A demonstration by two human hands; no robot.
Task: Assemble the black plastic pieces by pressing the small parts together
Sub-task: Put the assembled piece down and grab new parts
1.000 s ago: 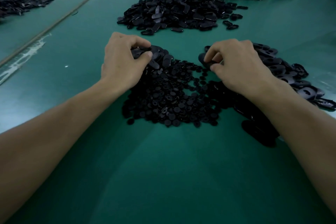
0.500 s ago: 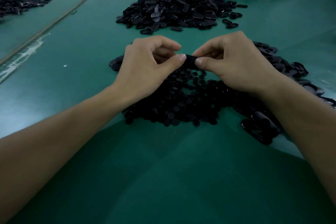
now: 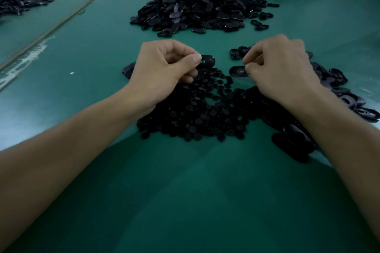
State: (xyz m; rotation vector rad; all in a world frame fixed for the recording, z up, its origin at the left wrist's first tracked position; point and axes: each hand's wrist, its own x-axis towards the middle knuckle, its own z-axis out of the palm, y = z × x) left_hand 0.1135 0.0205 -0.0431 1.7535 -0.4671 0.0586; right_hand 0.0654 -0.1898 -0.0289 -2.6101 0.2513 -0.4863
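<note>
Over the near heap of small round black plastic caps (image 3: 195,117), on the green table (image 3: 185,191), both hands hover a little apart. The left hand (image 3: 164,72) pinches a glossy black oval plastic shell (image 3: 208,60) between thumb and forefinger. The shell's long axis runs roughly across the view, and its free rounded end points toward the right hand (image 3: 281,68). The right hand is curled, thumb tip and forefinger tip close together. Whether a tiny cap sits between them I cannot tell; nothing shows there.

Half a second ago the two hands met at the middle with both thumbs on one black piece, seemingly pressing it; now they have drawn apart. The shell has stayed with the left hand, and the right has moved off to its own side.

The next move likely turns on the right hand's side. A loose black oval shell (image 3: 236,71) lies flat on the table just beside the right thumb, its long axis also crosswise. A spread of more black oval shells (image 3: 337,86) lies under and beyond that hand. The right hand is much the nearer to both, while the caps lie below and between the two hands. A large far heap of black oval pieces (image 3: 195,12) sits well away from both.
</note>
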